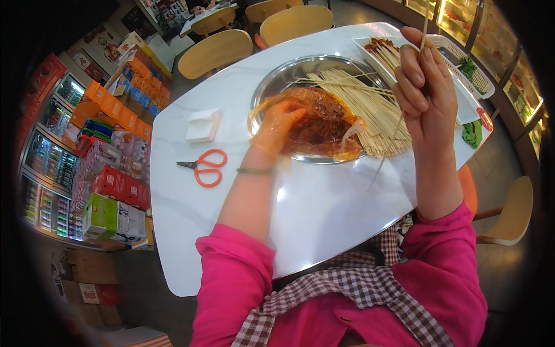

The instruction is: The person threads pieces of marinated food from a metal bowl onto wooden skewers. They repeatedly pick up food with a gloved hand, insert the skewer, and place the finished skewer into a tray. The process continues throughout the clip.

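Note:
My left hand (284,123), in a thin clear plastic glove, reaches into a plastic bag of dark red sauced food (325,123); whether its fingers grip a piece is hidden. The bag lies in a round steel tray (282,71). Beside the bag, a large pile of wooden skewers (368,112) spreads over the tray's right side. My right hand (427,76), bare and raised above the right side of the table, holds a long thin wooden skewer (424,30). Behind this hand is a white rectangular tray (466,102), with skewered red food (379,44) at its far left end.
Scissors with red handles (208,168) and a small white box (203,126) lie on the white table (182,230). A white basket with greens (481,78) and a green cloth (472,133) are at the right. Wooden chairs (297,26) stand beyond; stacked cartons (121,186) are left.

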`<act>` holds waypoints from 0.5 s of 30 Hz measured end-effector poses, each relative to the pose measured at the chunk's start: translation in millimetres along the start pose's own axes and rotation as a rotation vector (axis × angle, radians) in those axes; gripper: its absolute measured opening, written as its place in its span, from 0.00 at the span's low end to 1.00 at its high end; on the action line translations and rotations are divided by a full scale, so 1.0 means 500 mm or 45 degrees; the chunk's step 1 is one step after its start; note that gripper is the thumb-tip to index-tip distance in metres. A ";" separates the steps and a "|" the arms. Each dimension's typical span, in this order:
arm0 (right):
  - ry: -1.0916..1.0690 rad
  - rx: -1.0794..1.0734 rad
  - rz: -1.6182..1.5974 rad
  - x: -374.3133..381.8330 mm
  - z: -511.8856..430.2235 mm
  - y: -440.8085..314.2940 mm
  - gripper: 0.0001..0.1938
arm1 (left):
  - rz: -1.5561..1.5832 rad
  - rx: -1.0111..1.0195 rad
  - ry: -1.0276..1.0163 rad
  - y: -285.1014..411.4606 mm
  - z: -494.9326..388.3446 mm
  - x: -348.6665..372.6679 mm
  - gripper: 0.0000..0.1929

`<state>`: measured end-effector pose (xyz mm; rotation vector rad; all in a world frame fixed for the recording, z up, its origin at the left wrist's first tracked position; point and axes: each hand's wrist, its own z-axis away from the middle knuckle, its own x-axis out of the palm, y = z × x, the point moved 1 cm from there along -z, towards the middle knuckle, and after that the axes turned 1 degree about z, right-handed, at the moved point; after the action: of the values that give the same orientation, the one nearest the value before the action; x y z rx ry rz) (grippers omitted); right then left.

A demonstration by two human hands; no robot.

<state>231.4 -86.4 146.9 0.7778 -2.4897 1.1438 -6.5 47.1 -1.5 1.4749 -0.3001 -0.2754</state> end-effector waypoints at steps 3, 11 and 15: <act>-0.067 -0.084 0.184 0.057 0.017 -0.003 0.18 | 0.019 0.035 0.015 -0.007 -0.006 -0.010 0.13; -0.197 0.005 0.072 0.122 0.033 -0.015 0.17 | 0.027 0.276 -0.070 -0.014 -0.009 -0.021 0.15; -0.042 0.636 0.005 0.091 0.046 0.041 0.16 | 0.198 0.108 -0.053 -0.008 -0.002 -0.014 0.15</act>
<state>181.7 -109.0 141.1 0.9166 -2.2473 1.8000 -12.4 50.3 -5.5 1.5216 -0.4628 -0.1702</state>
